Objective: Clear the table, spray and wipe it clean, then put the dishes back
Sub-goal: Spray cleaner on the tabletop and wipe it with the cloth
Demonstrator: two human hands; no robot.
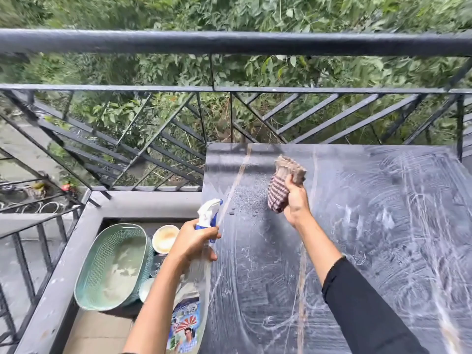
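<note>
The dark stone table point(357, 226) fills the right half of the head view, streaked with white wipe marks and dotted with spray droplets near its far left corner. My left hand point(194, 241) grips a clear spray bottle point(189, 302) with a white and blue nozzle, held at the table's left edge and pointing over the table. My right hand point(296, 203) is raised above the table's far left part, closed around a bunched red and white striped cloth point(283, 185).
On the floor left of the table lie a green woven basket point(112, 267), a cream bowl point(165, 238) and a white dish point(146, 289) partly hidden by my arm. A black metal railing point(229, 42) borders the balcony, with foliage beyond.
</note>
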